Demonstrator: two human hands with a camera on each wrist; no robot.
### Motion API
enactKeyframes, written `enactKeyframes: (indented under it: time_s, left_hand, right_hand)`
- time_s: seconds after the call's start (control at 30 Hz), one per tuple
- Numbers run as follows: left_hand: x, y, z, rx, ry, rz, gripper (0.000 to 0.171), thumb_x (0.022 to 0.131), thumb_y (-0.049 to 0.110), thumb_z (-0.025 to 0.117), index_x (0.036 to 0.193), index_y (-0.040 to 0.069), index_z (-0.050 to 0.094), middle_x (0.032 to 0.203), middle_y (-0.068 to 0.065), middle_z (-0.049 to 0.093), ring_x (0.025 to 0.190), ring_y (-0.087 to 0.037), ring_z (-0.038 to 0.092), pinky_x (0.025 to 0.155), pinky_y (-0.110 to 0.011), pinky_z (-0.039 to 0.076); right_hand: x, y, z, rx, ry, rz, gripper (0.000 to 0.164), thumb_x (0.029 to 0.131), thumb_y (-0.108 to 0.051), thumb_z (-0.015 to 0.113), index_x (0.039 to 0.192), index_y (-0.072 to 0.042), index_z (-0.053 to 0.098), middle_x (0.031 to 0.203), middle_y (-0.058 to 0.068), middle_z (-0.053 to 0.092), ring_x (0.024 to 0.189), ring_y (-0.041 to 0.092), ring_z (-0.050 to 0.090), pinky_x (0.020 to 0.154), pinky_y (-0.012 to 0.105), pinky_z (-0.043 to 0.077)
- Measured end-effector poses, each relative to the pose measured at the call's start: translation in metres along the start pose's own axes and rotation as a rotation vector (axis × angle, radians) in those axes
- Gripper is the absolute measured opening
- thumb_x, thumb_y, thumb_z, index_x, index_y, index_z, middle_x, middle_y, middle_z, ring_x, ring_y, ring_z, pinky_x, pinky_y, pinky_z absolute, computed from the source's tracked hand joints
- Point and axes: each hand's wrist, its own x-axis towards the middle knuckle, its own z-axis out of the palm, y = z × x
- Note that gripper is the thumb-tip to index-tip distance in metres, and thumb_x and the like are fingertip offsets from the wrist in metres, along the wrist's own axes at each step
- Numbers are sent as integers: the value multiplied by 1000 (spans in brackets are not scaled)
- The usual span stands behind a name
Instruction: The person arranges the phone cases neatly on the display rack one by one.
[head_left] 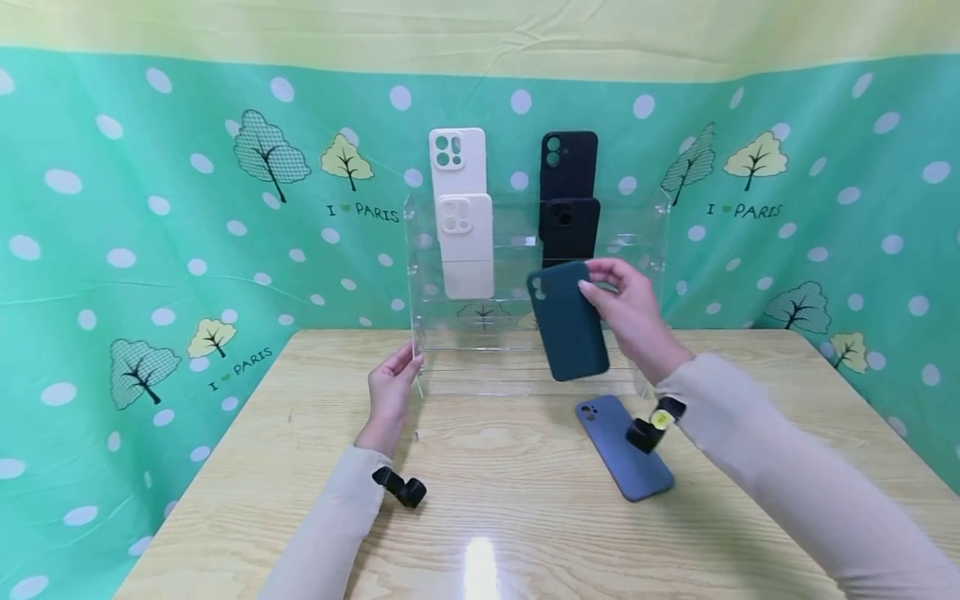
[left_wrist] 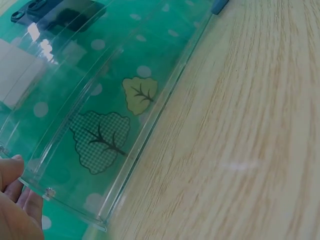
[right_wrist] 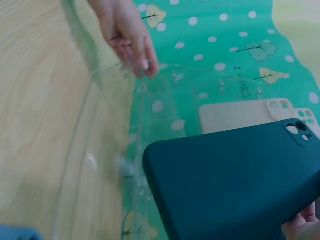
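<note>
My right hand [head_left: 630, 312] pinches a dark teal phone case [head_left: 572, 329] by its upper right edge, thumb on the back. The case hangs slightly tilted in front of a clear acrylic display stand [head_left: 480, 367], camera cutouts at its upper left. In the right wrist view the teal case [right_wrist: 230, 180] fills the lower right. My left hand [head_left: 393, 383] grips the stand's left side panel low down; in the left wrist view the thumb and fingers [left_wrist: 11, 170] pinch that panel's edge. Below the right wrist, a blue-grey phone case [head_left: 618, 442] lies on the table.
Two white phone cases [head_left: 468, 262] stand one before the other on the stand's left. Two black cases [head_left: 570, 171] stand likewise on its right. The wooden table [head_left: 480, 492] reaches a green dotted curtain [head_left: 300, 250] behind and at both sides.
</note>
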Motion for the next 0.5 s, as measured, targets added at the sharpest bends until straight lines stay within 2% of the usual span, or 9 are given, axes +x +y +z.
enactKeyframes:
  time_s: [0.23, 0.43, 0.5]
  left_hand:
    - [0, 0, 0, -5, 4, 3, 37, 84, 4, 68, 120, 0, 60, 119, -17, 62, 91, -4, 65, 84, -16, 52]
    - [0, 0, 0, -11, 5, 1, 36, 85, 2, 67, 120, 0, 60, 119, -17, 62, 90, -4, 65, 83, -17, 52]
    - [1, 0, 0, -7, 4, 2, 35, 86, 1, 65, 120, 0, 60, 119, -18, 62, 90, -3, 65, 82, -16, 52]
  right_hand:
    - [22, -11, 35, 145, 41, -44, 26, 92, -4, 59, 117, -3, 54, 94, -2, 56, 77, 8, 53, 56, 17, 44]
    - [35, -18, 59, 238, 76, -137, 29, 90, 4, 59, 118, 6, 53, 92, -1, 56, 83, 9, 54, 71, 17, 47]
    - [39, -20, 66, 263, 85, -157, 29, 89, 4, 59, 118, 7, 53, 91, -1, 56, 82, 9, 54, 69, 17, 46]
